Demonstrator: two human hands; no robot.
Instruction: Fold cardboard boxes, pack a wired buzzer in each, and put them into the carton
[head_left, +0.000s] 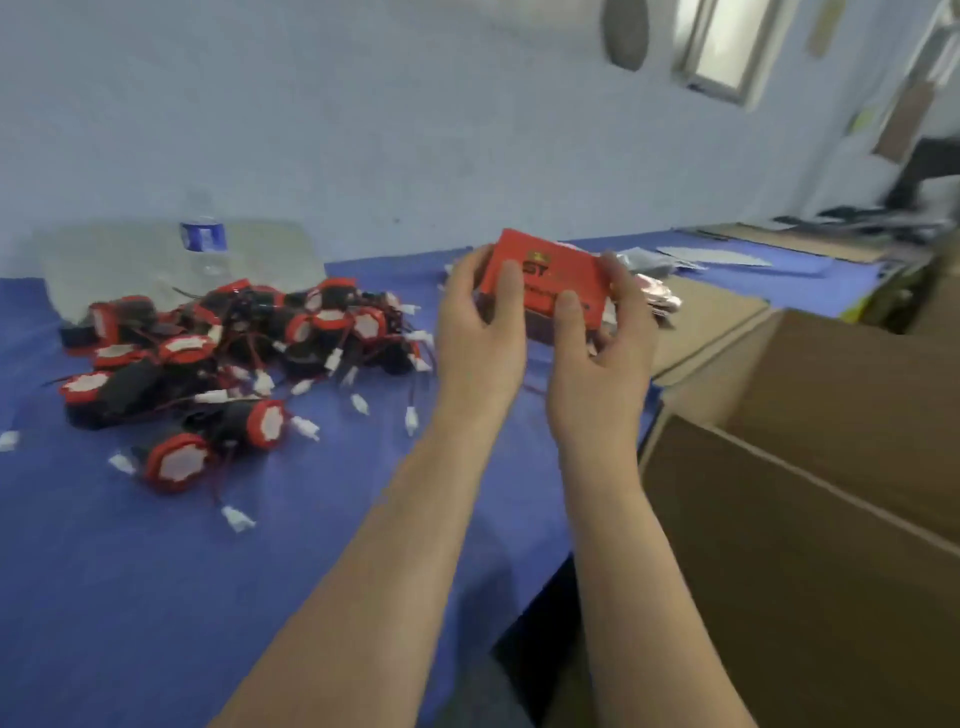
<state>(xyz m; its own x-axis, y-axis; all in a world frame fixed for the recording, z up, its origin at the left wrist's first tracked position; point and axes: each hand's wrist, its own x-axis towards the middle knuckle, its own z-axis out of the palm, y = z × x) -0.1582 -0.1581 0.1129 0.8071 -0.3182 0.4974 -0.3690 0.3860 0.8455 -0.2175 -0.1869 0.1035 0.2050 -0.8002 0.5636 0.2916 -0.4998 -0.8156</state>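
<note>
A small red cardboard box (545, 275) with dark printing is held above the blue table. My left hand (480, 332) grips its left end, thumb on the printed face. My right hand (602, 348) grips its right end, thumb pressed on the lower front edge. A heap of black wired buzzers (234, 353) with red-and-white faces and white plugs lies on the table to the left. The big brown carton (810, 467) stands open at the right, flaps up; its inside is hidden.
The blue table cloth (156, 571) covers the table. A clear water bottle (205, 244) and a clear plastic bag (104, 270) sit behind the buzzers by the wall. Flat box blanks (654, 291) and more cardboard (701, 322) lie behind my right hand.
</note>
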